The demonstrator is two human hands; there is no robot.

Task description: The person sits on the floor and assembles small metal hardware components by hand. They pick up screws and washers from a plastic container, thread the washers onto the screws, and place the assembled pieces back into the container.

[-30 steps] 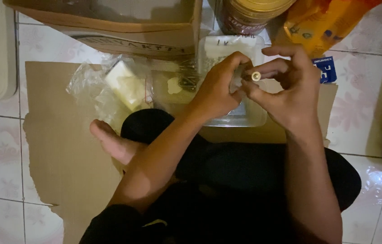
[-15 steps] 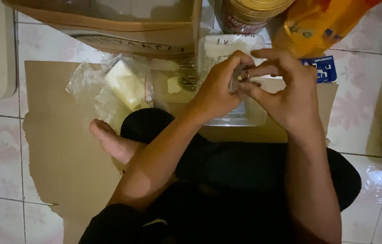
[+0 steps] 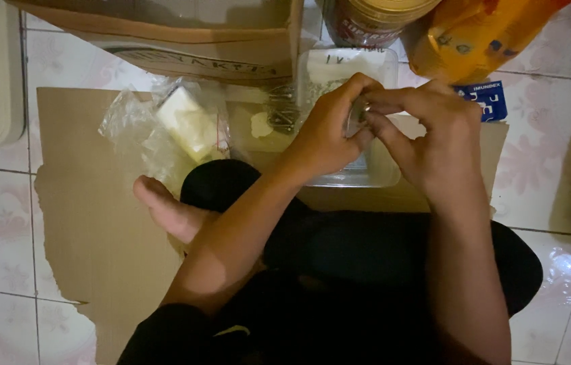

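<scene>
Left hand [image 3: 329,132] and right hand [image 3: 434,135] are pinching a small clear, shiny piece [image 3: 354,120] together over a clear plastic tray [image 3: 380,177]; keeping fingertips close is steadying it best.

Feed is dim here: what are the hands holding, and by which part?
Left hand and right hand pinch one small silvery object between fingertips; which part cannot be told.
</scene>
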